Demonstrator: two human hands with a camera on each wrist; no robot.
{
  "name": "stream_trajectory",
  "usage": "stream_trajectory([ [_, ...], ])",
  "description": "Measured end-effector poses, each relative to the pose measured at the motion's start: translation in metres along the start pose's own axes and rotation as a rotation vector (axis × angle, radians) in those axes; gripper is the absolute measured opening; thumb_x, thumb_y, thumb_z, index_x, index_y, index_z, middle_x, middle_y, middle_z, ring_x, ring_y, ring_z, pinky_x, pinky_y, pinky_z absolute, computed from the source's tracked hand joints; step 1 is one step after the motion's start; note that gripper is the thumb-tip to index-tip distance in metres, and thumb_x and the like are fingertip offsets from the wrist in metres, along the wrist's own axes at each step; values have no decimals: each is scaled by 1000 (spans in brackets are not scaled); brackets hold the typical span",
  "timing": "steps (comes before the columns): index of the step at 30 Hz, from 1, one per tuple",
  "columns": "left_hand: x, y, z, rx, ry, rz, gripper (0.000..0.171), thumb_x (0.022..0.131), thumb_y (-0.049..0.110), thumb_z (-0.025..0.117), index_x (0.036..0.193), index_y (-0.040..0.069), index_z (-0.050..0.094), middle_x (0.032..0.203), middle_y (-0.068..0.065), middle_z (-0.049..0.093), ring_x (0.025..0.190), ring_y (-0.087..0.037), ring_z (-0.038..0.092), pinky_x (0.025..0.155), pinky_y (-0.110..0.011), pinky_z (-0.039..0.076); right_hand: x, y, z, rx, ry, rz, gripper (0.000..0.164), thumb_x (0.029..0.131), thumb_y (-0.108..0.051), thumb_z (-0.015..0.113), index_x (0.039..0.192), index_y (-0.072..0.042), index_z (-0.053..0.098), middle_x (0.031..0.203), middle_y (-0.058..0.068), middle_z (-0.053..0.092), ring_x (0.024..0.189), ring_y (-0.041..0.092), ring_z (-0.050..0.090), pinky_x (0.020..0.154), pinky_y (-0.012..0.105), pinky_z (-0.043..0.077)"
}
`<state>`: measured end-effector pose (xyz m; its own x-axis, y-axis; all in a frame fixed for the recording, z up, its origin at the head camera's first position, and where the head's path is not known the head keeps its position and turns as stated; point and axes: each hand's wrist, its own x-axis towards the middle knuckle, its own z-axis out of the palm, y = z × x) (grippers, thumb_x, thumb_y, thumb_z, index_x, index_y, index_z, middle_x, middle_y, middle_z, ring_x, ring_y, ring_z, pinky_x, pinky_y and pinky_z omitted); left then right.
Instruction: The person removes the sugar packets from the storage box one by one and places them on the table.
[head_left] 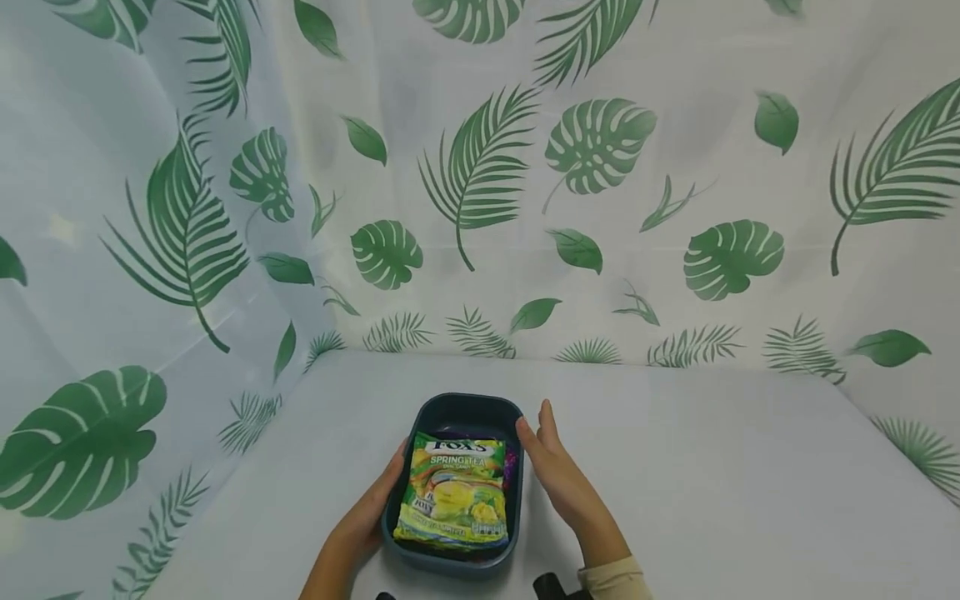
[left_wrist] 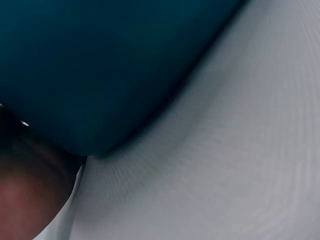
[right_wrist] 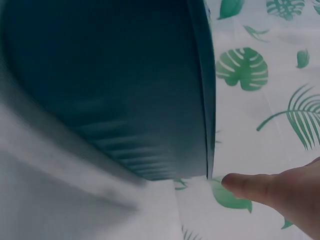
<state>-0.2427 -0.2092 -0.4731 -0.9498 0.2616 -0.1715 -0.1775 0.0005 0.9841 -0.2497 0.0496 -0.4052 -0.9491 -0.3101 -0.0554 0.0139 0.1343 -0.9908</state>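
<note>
A dark teal rectangular container [head_left: 467,410] with rounded corners stands on the white table in the head view. In it lies a green and yellow candy bag [head_left: 453,496] marked FOX'S Spring Tea, over something purple that is mostly hidden. My left hand [head_left: 371,500] rests along the container's left side, its fingers partly hidden by the wall. At the right rim is my right hand [head_left: 562,475], with fingers extended and the thumb close to the upper right corner. The container's outer wall [right_wrist: 115,90] fills much of the right wrist view, with the thumb just beside its rim.
The white table [head_left: 712,483] stretches to both sides and behind the container. A white sheet with green leaf prints [head_left: 480,167] hangs at the back and sides. Black device parts [head_left: 551,586] show at the lower edge near the right wrist.
</note>
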Motion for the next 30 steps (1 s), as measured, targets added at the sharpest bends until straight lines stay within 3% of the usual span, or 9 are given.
stream_trajectory([
  [5,4,4,2,30,57,-32,76,90,61,29,148,19,2,155,-7,-6,140,-31,-13,106,-60,-8,1,-4,1,14,-48,2,84,93,-52,35,143,-15,-21,151,14,-19,138,39,-13,105,64,0],
  [13,0,0,-1,21,28,-15,72,93,56,30,148,21,0,154,-7,-8,140,-32,-12,107,-59,-7,-1,-3,11,98,-104,24,87,93,-50,40,143,-15,-21,150,17,-21,139,40,-6,106,59,17],
  [18,1,-1,0,8,31,-37,74,91,58,33,148,23,0,155,-7,-6,141,-33,-7,108,-58,-4,-3,-4,18,149,-124,84,91,92,-50,43,142,-14,-23,150,19,-20,137,43,-7,102,66,15],
  [24,2,-2,0,28,36,-35,75,90,59,33,148,23,1,155,-8,-6,141,-33,-6,108,-58,-3,-2,-6,27,154,-77,170,95,90,-46,49,142,-11,-23,149,22,-21,136,47,-6,99,70,13],
  [30,2,-3,-2,37,46,-32,77,90,59,35,148,21,1,154,-10,-6,140,-35,-7,107,-60,-4,-2,-4,28,211,-44,155,86,94,-34,46,143,-9,-20,149,22,-21,135,49,-3,100,67,19],
])
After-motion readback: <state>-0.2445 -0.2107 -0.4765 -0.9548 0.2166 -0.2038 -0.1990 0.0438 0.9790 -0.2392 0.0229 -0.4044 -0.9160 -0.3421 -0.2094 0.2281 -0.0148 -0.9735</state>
